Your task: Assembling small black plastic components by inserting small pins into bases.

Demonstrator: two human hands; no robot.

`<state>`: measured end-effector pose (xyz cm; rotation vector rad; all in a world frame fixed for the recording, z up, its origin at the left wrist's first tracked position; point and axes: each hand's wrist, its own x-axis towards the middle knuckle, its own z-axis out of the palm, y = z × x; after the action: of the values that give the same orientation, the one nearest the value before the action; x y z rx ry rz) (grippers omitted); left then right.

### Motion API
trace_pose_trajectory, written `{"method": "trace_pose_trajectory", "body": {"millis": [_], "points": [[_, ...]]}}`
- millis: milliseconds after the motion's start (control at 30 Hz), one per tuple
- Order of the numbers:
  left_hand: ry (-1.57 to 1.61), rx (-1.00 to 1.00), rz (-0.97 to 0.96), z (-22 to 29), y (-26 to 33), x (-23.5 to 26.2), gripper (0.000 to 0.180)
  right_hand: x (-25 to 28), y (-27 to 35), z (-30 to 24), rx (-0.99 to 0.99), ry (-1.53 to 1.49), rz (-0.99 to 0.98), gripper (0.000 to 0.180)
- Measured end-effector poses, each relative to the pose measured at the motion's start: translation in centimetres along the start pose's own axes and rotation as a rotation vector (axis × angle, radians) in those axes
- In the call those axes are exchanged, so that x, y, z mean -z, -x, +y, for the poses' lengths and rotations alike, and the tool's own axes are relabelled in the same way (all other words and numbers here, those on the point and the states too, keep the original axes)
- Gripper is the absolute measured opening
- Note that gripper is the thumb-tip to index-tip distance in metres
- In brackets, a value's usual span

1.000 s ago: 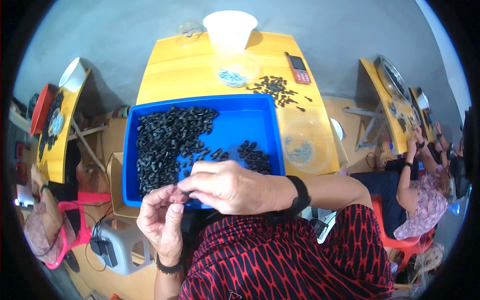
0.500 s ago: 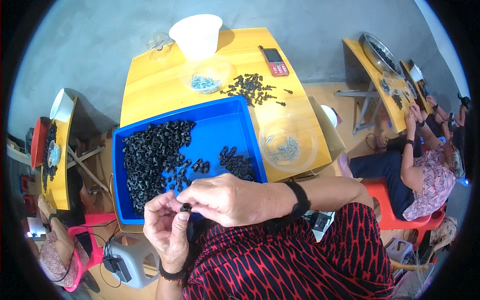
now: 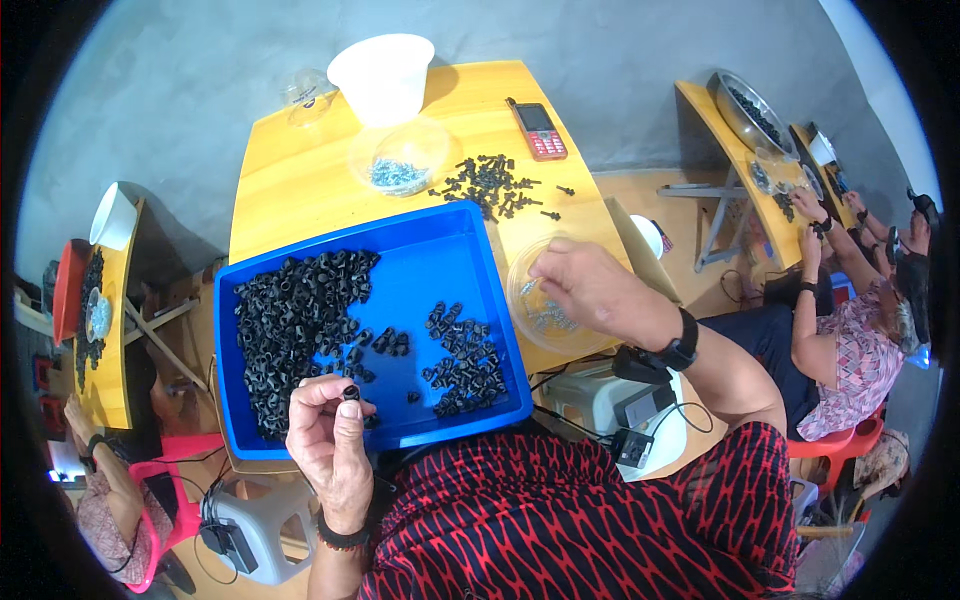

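My left hand (image 3: pixel 335 450) is at the front edge of the blue tray (image 3: pixel 420 437), pinching a small black plastic part (image 3: pixel 350 393) between thumb and fingers. A big heap of similar black parts (image 3: pixel 290 320) fills the tray's left side; a smaller pile (image 3: pixel 465 365) lies at its right. My right hand (image 3: pixel 600 290) is over the clear round bowl (image 3: pixel 515 285) beside the tray, which holds small metal springs (image 3: pixel 548 318). Its fingers are bent together; anything between them is too small or hidden to make out.
Behind the tray lie black pin-like pieces (image 3: pixel 490 187), a clear bowl with small silvery pieces (image 3: pixel 397 175), a white tub (image 3: pixel 382 80) and a red phone (image 3: pixel 541 130). A co-worker (image 3: pixel 850 325) sits at another yellow table on the right; another person's arm shows at left.
My right hand has left the part at my left hand and moved right, over the bowl of springs. My left hand still holds the black part.
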<state>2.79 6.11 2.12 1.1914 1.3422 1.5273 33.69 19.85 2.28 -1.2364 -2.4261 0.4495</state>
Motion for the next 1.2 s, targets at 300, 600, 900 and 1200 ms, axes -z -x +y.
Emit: {"method": "trace_pose_trajectory", "body": {"millis": [300,600,900,1200], "points": [[0.004,0.038,0.022,-0.3,-0.2,0.2,0.020,-0.5,-0.5,0.3,-0.025,0.223,-0.198,0.008],[0.016,0.051,0.008,-0.3,-0.3,0.3,0.019,1.7,0.6,-0.6,-0.085,-0.021,-0.115,0.008],[-0.001,0.051,0.008,-0.3,-0.2,0.3,0.019,3.3,0.3,-0.9,-0.316,-0.354,-0.168,0.009],[-0.008,0.066,0.000,-0.5,-0.3,0.4,0.019,2.7,-0.2,0.7,-0.162,0.008,-0.067,0.007]]}}
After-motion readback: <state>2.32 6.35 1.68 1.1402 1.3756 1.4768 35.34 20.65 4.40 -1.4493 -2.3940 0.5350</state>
